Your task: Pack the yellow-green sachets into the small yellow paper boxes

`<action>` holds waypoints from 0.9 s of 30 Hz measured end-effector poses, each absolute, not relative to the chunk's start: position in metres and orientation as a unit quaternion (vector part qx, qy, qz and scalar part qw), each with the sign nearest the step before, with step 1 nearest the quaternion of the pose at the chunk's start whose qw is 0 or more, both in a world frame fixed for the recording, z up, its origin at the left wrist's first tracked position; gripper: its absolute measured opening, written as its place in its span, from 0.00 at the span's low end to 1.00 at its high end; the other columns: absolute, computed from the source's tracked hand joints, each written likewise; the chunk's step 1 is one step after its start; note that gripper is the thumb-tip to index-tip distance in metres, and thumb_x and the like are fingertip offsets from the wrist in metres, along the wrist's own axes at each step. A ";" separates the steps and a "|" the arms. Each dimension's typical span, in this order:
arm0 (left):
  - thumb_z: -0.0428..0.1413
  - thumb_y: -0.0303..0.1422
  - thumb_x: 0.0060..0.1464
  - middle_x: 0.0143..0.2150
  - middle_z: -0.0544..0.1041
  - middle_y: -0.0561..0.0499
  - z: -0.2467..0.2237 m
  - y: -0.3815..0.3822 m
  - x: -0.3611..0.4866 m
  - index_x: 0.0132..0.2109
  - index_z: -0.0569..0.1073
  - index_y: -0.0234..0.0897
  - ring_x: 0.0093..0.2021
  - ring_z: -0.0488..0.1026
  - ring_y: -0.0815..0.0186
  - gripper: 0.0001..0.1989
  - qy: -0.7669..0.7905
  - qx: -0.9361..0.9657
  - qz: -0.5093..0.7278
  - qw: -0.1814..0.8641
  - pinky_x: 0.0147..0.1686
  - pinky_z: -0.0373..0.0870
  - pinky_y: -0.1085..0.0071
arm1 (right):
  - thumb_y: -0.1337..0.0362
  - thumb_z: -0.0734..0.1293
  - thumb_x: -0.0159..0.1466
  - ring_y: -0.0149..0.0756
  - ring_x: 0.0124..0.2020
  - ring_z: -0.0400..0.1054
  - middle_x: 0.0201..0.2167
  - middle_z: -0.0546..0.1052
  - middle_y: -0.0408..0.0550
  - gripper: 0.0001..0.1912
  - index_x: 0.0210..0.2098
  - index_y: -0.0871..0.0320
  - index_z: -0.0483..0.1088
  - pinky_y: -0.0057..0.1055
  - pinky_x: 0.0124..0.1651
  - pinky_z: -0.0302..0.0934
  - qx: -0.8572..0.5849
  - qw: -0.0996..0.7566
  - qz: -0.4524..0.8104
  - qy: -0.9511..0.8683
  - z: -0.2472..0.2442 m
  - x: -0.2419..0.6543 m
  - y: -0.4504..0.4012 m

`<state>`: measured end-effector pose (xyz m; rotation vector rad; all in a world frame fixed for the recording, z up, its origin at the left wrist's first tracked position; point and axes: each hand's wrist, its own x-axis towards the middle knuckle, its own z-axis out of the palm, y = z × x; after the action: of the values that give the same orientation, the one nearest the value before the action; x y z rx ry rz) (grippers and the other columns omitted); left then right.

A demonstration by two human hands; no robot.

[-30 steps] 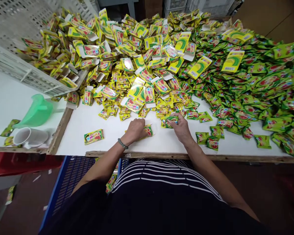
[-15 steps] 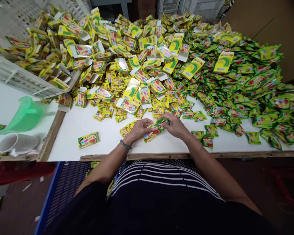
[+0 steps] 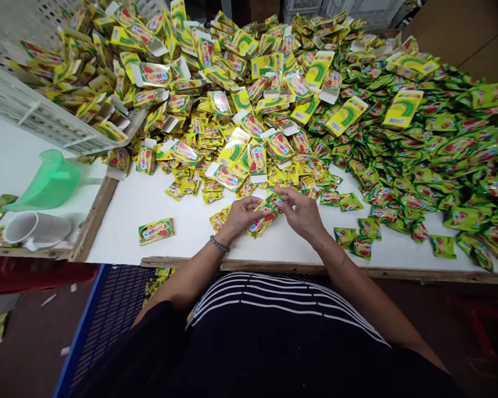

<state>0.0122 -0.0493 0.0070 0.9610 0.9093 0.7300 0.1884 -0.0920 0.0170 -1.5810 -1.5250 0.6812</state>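
Observation:
My left hand (image 3: 241, 218) is closed on a small yellow-and-green candy box (image 3: 265, 220), gripping its lower part just above the white table. At the box's upper right end, my right hand (image 3: 302, 216) is closed with thumb and fingertips on the end flap area. Whether a sachet is between those fingers is hidden. Yellow sachets (image 3: 219, 218) lie beside my left hand. Off to the left, a similar candy box (image 3: 156, 231) rests flat on the table. Several green sachets (image 3: 362, 246) lie right of my right wrist.
Behind my hands spreads a heap of open yellow boxes (image 3: 232, 149), with a pile of green sachets (image 3: 410, 188) to the right. A white crate (image 3: 37, 116) lies tipped at the left. Nearby are a green scoop (image 3: 50, 182), a white mug (image 3: 37, 229) and a blue crate (image 3: 97, 320) below the edge.
The view has shifted slightly, so the table contents appear moved. My right fingers have changed their position at the box's upper end, where more of the box now shows. My left hand keeps its grip.

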 end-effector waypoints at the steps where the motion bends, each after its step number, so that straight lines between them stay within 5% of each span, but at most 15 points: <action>1: 0.73 0.36 0.29 0.29 0.78 0.53 0.008 -0.049 0.013 0.35 0.73 0.32 0.28 0.73 0.71 0.25 0.413 0.433 0.333 0.729 0.31 0.69 0.74 | 0.61 0.64 0.61 0.43 0.40 0.75 0.39 0.81 0.49 0.15 0.47 0.54 0.73 0.40 0.44 0.68 -0.625 0.409 0.269 -0.608 0.018 0.187 -0.092; 10: 0.73 0.36 0.29 0.28 0.77 0.54 0.014 -0.053 0.012 0.33 0.73 0.31 0.26 0.72 0.73 0.24 0.403 0.438 0.337 0.730 0.30 0.70 0.75 | 0.68 0.62 0.59 0.39 0.33 0.75 0.31 0.81 0.43 0.20 0.51 0.55 0.68 0.36 0.41 0.66 -0.610 0.390 0.328 -0.607 0.026 0.176 -0.093; 15: 0.72 0.37 0.33 0.28 0.77 0.54 0.008 -0.054 0.012 0.37 0.72 0.33 0.27 0.73 0.72 0.25 0.402 0.447 0.346 0.720 0.31 0.69 0.75 | 0.62 0.61 0.63 0.37 0.29 0.71 0.31 0.80 0.43 0.22 0.56 0.55 0.63 0.37 0.39 0.66 -0.602 0.384 0.353 -0.604 0.027 0.175 -0.095; 19: 0.69 0.38 0.41 0.30 0.76 0.56 0.004 -0.052 0.014 0.48 0.66 0.39 0.30 0.74 0.71 0.29 0.388 0.434 0.445 0.681 0.33 0.70 0.75 | 0.55 0.66 0.62 0.40 0.45 0.72 0.43 0.78 0.51 0.16 0.47 0.54 0.69 0.40 0.50 0.66 -0.605 0.536 0.252 -0.532 0.017 0.173 -0.096; 27: 0.67 0.41 0.46 0.33 0.73 0.54 -0.002 -0.052 0.013 0.44 0.69 0.38 0.33 0.71 0.71 0.22 0.341 0.501 0.431 0.668 0.34 0.67 0.75 | 0.50 0.70 0.57 0.33 0.30 0.69 0.30 0.76 0.43 0.15 0.36 0.55 0.74 0.32 0.37 0.66 -0.565 0.524 0.454 -0.446 -0.011 0.158 -0.100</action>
<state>0.0130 -0.0522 -0.0018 1.1290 0.7699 0.9725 0.1579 -0.0998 -0.0106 -1.3524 -1.0678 1.0876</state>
